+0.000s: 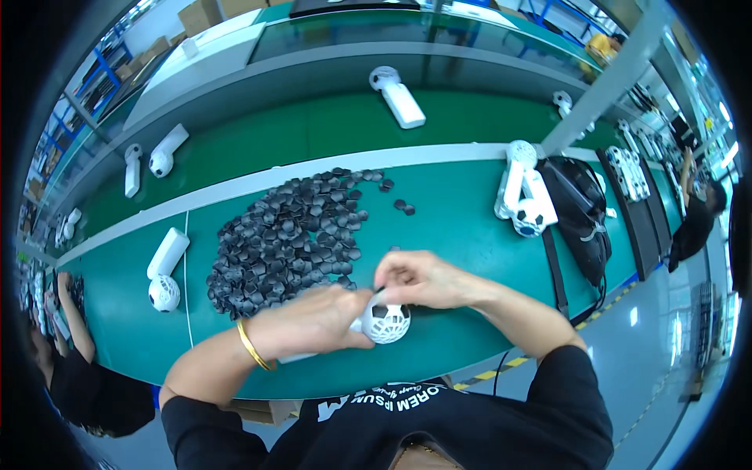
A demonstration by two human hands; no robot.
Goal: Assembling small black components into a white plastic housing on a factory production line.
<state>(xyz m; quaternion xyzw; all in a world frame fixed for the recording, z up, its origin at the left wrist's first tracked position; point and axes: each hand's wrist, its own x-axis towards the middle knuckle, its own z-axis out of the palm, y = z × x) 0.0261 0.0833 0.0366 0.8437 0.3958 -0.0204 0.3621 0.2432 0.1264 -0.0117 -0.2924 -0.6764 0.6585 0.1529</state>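
Observation:
My left hand point(321, 317), blurred by motion and with a gold bangle at the wrist, is closed around a white device with a round football-patterned head point(388, 323). The head has a white lattice with black panels, and its lattice side faces me. Part of the white handle point(298, 357) shows beneath the left hand. My right hand point(423, 280) is pinched at the top of the head. A small dark bit shows by its fingertips, but I cannot tell whether it is held. A large pile of small black pieces point(282, 243) lies just beyond my left hand.
One similar white device point(168, 254) lies at the left, and several are stacked point(526, 188) at the right beside a black bag point(578, 211). More devices point(401, 102) lie on the green belt behind a pale rail point(439, 155). Other people work at both sides.

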